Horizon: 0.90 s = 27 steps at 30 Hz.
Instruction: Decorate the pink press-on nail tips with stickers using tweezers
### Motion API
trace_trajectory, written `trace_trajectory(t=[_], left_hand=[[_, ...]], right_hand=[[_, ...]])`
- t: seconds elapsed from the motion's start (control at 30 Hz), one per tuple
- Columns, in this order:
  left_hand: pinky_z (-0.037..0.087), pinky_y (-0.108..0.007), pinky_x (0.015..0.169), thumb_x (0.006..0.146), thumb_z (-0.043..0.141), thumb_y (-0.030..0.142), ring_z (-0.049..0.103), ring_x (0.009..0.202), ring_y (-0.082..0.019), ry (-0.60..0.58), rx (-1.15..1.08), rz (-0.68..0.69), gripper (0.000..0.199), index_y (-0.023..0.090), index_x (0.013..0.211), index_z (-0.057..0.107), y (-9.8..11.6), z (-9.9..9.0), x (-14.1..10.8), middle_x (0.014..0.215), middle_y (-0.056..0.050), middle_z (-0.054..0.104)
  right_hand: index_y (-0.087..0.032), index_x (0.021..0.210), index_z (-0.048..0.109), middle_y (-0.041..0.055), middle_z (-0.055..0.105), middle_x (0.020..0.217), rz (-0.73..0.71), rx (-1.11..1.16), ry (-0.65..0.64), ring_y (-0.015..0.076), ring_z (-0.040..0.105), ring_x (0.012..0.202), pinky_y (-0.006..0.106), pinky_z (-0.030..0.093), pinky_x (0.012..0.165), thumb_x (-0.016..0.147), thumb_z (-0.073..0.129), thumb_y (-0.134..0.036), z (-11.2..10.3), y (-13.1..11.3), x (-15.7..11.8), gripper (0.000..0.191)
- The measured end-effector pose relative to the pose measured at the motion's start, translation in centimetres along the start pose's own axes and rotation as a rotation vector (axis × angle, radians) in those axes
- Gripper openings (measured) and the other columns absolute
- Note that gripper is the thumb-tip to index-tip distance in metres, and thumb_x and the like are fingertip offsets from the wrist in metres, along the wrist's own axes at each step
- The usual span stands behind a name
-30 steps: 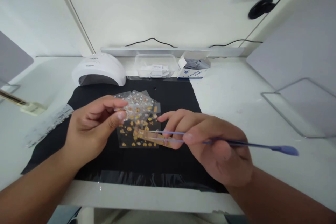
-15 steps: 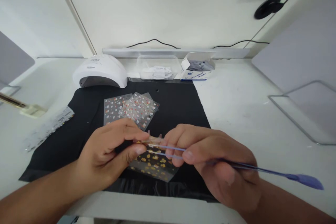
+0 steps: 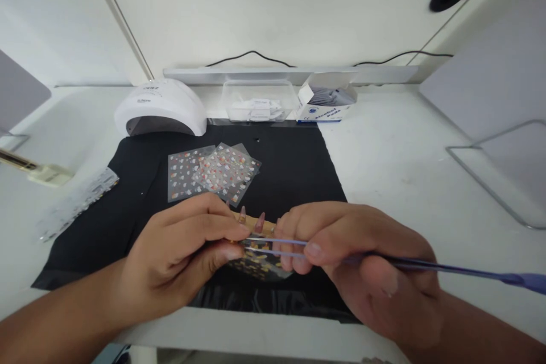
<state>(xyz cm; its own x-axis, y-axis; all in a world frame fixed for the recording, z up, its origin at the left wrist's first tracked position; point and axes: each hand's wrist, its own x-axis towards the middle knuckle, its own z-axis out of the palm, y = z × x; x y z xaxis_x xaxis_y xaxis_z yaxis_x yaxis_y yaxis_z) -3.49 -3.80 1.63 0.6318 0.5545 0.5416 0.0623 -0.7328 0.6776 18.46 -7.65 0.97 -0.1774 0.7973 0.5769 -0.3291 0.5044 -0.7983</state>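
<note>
My left hand [image 3: 183,250] is closed in a pinch, thumb against forefinger, on what appears to be the edge of a clear sticker sheet [image 3: 258,267] with yellow-orange designs. A bit of orange shows at the fingertips. Purple tweezers [image 3: 409,264] lie in my right hand [image 3: 362,256], which is closed around them. Their two slender arms point left, slightly apart, with the tips close to my left fingertips; whether they grip anything cannot be made out. Just behind the fingers stand pointed false nails [image 3: 259,223] along a tan strip, partly hidden by both hands.
Overlapping clear sticker sheets [image 3: 213,169] lie on the black mat [image 3: 294,165]. Behind it stand a white nail lamp [image 3: 161,107], a clear tray [image 3: 260,101] of small packets and an alcohol pad box [image 3: 326,107]. A patterned strip [image 3: 83,202] and a brush-like tool [image 3: 36,170] are at left.
My view has shifted slightly. Both hands, with the tweezers, have moved a little to the right. More of the false nails shows behind the fingers, and less of the yellow sticker sheet.
</note>
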Motion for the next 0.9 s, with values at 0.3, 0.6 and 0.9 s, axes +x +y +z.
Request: trace_trajectory(t=[0.3, 0.6, 0.9], left_hand=[[0.056, -0.016, 0.081, 0.090, 0.059, 0.006, 0.065, 0.088, -0.009, -0.040, -0.011, 0.026, 0.014, 0.009, 0.104, 0.062, 0.30, -0.10, 0.32, 0.092, -0.006, 0.065], [0.059, -0.022, 0.075, 0.090, 0.060, 0.008, 0.067, 0.086, -0.013, -0.048, 0.009, 0.036, 0.013, 0.011, 0.103, 0.063, 0.42, -0.19, 0.34, 0.092, -0.009, 0.068], [0.061, -0.026, 0.070, 0.092, 0.059, 0.011, 0.069, 0.083, -0.016, -0.052, 0.010, 0.022, 0.013, 0.017, 0.103, 0.063, 0.60, -0.37, 0.56, 0.090, -0.008, 0.070]], right_hand=[[-0.015, 0.093, 0.076, 0.0081, 0.067, 0.067, 0.044, -0.037, 0.021, 0.0188, 0.062, 0.064, 0.036, 0.052, 0.061, 0.095, 0.057, -0.033, 0.18, -0.19, -0.08, 0.026], [-0.014, 0.091, 0.074, 0.0072, 0.066, 0.067, 0.041, -0.016, -0.002, 0.0178, 0.062, 0.063, 0.034, 0.053, 0.060, 0.096, 0.055, -0.033, 0.00, 0.00, -0.04, 0.027], [-0.017, 0.092, 0.075, 0.0069, 0.065, 0.064, 0.063, -0.005, -0.027, 0.0187, 0.062, 0.062, 0.035, 0.054, 0.058, 0.096, 0.055, -0.034, -0.19, 0.10, 0.14, 0.027]])
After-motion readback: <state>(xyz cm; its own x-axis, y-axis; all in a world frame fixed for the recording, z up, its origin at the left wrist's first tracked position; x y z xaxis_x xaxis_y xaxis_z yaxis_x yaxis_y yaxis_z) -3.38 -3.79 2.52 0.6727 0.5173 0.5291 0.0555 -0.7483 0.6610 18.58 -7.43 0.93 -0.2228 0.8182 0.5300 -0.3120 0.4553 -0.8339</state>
